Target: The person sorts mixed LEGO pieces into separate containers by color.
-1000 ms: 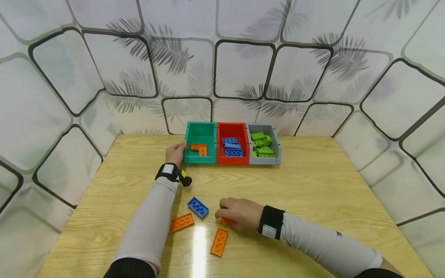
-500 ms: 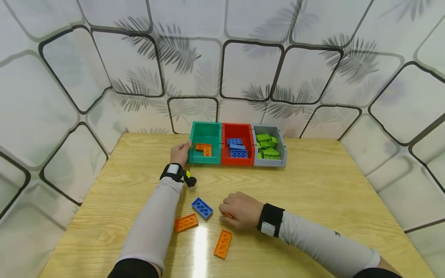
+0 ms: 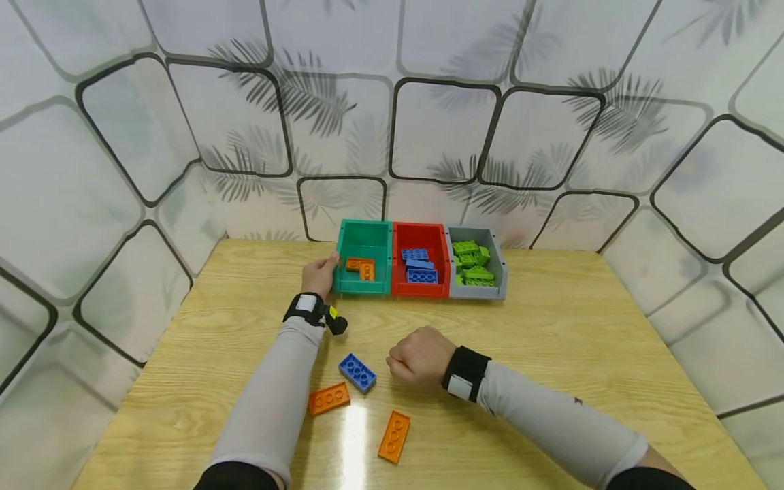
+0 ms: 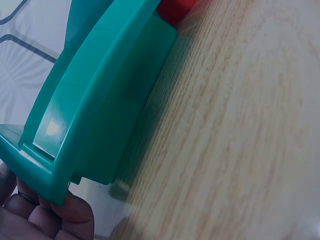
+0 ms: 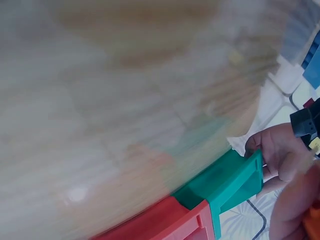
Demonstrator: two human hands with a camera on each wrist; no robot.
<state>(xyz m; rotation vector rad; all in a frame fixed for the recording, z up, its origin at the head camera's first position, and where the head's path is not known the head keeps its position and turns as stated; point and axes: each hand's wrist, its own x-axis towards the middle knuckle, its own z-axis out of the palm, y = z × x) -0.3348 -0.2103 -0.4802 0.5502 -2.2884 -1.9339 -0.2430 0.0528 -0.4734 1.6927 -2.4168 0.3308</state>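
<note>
My left hand [image 3: 318, 275] grips the left side of the green bin [image 3: 361, 286]; the left wrist view shows curled fingers [image 4: 75, 212] at the bin's corner. Two orange bricks [image 3: 367, 271] lie inside that bin. Above the table, my right hand [image 3: 422, 355] is curled around an orange brick [image 5: 313, 222]. The head view hides this brick behind the hand; the right wrist view catches a bit of it at the edge. On the table to its left lie a blue brick [image 3: 358, 372] and an orange brick [image 3: 329, 398]. Another orange brick [image 3: 394, 437] lies nearer the front.
Joined in a row with the green bin are a red bin [image 3: 419, 289] with blue bricks [image 3: 422, 275] and a grey bin [image 3: 478, 292] with several lime green bricks [image 3: 478, 273]. A patterned cloth wall [image 3: 343, 122] stands behind the wooden table [image 3: 569, 320].
My right hand has picked up the orange brick from the table and risen slightly with it. The left hand stays at the green bin. The head view has shifted a little.
</note>
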